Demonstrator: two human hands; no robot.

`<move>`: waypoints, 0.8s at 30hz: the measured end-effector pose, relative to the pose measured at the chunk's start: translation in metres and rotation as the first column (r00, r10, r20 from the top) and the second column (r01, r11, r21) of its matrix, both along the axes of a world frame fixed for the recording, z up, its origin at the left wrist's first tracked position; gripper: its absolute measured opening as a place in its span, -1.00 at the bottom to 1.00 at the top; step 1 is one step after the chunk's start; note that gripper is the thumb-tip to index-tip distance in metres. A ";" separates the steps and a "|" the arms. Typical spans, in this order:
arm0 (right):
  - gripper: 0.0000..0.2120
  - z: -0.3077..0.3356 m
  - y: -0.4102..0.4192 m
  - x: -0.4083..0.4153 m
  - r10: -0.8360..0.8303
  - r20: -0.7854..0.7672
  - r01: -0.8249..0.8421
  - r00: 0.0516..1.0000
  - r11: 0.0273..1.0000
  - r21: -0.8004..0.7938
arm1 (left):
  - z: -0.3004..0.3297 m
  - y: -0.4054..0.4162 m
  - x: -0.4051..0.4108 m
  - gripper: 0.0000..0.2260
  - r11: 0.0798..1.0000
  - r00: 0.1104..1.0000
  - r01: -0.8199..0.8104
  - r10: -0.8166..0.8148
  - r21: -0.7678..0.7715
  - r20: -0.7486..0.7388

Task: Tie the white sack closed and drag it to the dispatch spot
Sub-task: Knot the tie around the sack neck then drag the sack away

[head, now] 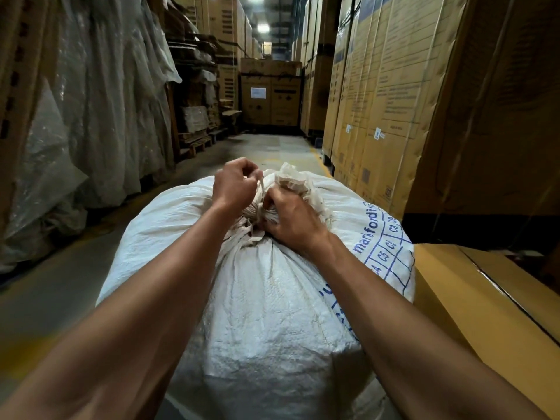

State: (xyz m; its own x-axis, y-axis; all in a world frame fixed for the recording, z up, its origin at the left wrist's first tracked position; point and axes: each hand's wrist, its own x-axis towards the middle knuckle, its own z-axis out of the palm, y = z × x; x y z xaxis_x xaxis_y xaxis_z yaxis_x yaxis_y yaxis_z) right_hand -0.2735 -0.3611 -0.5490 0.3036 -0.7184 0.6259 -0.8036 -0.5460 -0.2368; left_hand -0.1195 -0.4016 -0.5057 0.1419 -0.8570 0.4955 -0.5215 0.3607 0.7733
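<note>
The white sack (266, 298) stands full in the near middle of the warehouse aisle floor (60, 283). The left hand (235, 184) pinches a pale strap (260, 184) at the gathered sack neck (291, 180); the right hand (291, 221) is fisted around that neck. Cardboard cartons (378, 95) line the right.

The white sack (272, 298) is woven plastic fabric, matt with a faint sheen, its surface finely creased and crinkled. Blue printed lettering (385, 247) marks its side. The tie cord (259, 207) is flat, pale tape, fibrous and frayed. The cartons (378, 95) are matt brown corrugated cardboard. The sheeting (100, 95) is thin translucent plastic, wrinkled. The floor (60, 283) is smooth concrete. The pallet (197, 140) is rough bare wood.
</note>
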 end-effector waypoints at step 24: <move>0.27 0.053 0.031 0.002 -0.173 -0.582 0.269 0.795 0.960 0.082 | 0.052 0.088 0.034 -0.52 0.926 0.584 -0.252 -0.087 0.282 0.807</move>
State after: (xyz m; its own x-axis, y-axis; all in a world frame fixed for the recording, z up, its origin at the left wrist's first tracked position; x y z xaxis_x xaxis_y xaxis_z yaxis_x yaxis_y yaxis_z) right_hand -0.2714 -0.3297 -0.4958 0.3889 -0.8806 0.2707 -0.9142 -0.3326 0.2315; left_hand -0.0850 -0.3137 -0.4542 -0.0832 -0.9880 0.1302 -0.9922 0.0944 0.0819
